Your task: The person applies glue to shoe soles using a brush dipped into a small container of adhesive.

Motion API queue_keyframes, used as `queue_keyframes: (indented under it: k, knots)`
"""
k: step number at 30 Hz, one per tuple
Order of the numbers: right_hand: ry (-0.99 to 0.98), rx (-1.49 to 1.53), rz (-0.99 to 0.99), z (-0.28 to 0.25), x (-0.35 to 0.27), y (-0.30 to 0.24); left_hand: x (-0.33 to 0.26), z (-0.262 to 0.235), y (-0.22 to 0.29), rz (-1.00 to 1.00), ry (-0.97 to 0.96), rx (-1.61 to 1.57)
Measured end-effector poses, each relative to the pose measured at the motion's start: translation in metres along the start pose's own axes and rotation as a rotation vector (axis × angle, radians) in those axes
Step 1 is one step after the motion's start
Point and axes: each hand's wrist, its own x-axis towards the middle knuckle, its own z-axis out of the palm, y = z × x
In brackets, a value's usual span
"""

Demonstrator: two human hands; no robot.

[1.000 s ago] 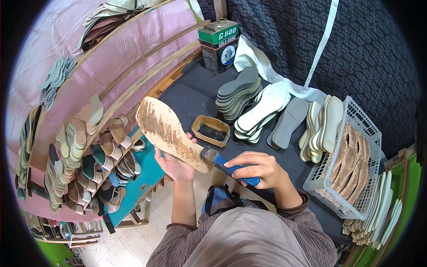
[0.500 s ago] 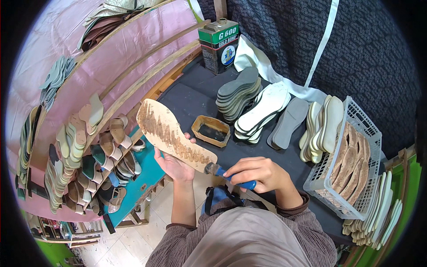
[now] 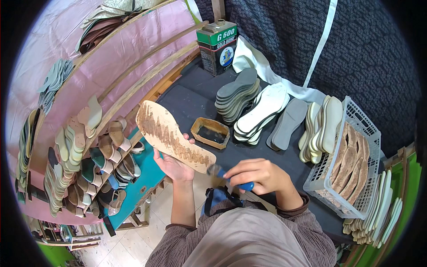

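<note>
A tan shoe insole [image 3: 155, 116], smeared with streaky brown glue, lies tilted across my left hand [image 3: 176, 169], whose fingers wrap its edge from underneath. My right hand [image 3: 260, 173] grips a brush [image 3: 246, 185] by its blue handle. The dark brush head is at the heel end of the insole; motion blur hides whether it touches. Just beyond my left fingers, on the dark table, sits a small stained tray [image 3: 205, 141] with dark residue inside.
Stacks of grey insoles [image 3: 240, 89], white insoles [image 3: 264, 109] and cream insoles [image 3: 331, 122] line the table's far side. A plastic crate [image 3: 320, 191] of brown-smeared pieces stands right. A green-and-black tin [image 3: 217, 53] stands at the back. Racks of sandals [image 3: 106, 147] fill the left.
The brush has shifted slightly at the heel end of the insole and is now blurred. My left hand and the insole have barely moved.
</note>
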Motion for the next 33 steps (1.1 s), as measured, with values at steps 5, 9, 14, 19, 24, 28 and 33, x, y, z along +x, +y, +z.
queue_keyframes:
  k: [5, 9, 14, 19, 24, 28, 33]
  knots:
    - [0.192, -0.094, 0.062, -0.013, -0.001, -0.003, 0.001, -0.005, 0.007, 0.056, 0.012, -0.017]
    - [0.506, -0.110, 0.057, -0.011, -0.007, 0.010, 0.003, -0.023, 0.016, 0.051, 0.027, -0.036]
    - [0.360, -0.078, 0.320, 0.006, 0.000, 0.043, 0.005, -0.030, 0.018, 0.007, 0.039, -0.049]
    - [0.239, -0.252, 0.301, 0.026, 0.007, 0.078, 0.006, -0.032, 0.017, -0.056, 0.057, -0.037]
    - [0.200, -0.308, 0.384, 0.035, -0.002, 0.098, 0.012, -0.038, 0.013, -0.201, 0.023, -0.034]
    - [0.159, -0.368, 0.469, 0.036, -0.002, 0.089, 0.019, -0.034, 0.018, -0.277, 0.039, 0.060]
    - [0.158, -0.417, 0.588, 0.032, 0.005, 0.054, 0.030, -0.025, 0.008, -0.390, -0.015, 0.064]
